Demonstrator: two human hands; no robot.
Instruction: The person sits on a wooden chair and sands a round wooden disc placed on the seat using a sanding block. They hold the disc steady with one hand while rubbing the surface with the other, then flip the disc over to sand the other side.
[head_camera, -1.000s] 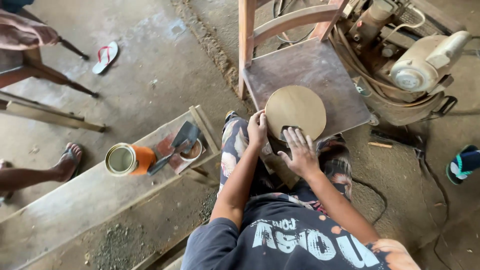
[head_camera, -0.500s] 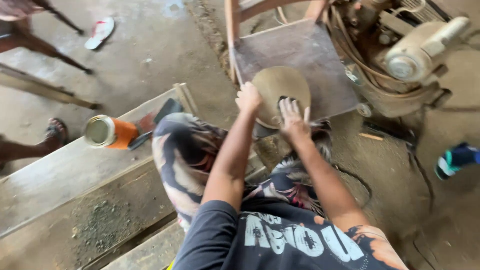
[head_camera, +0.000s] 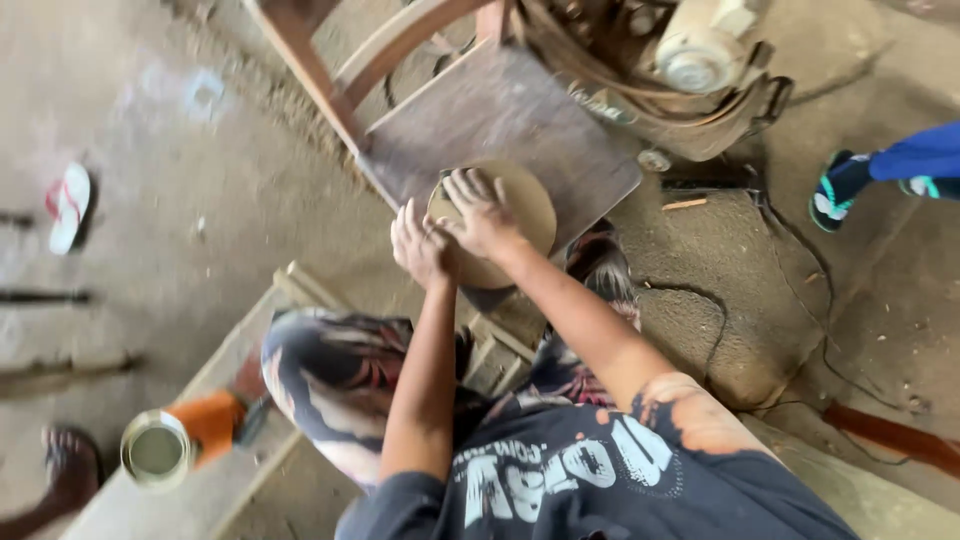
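Seated low, a person works a round tan disc that lies at the near edge of a wooden chair seat, overhanging it toward the knees. Right hand lies flat on the disc's left part, fingers spread and pressing down; whether anything sits under the palm cannot be told. Left hand curls loosely against the disc's left rim, fingers half bent, touching the edge. Behind the chair stands a dusty motor machine. An orange can rests on a plank bench at lower left, near another person's sandalled foot. A flip-flop lies on the floor.
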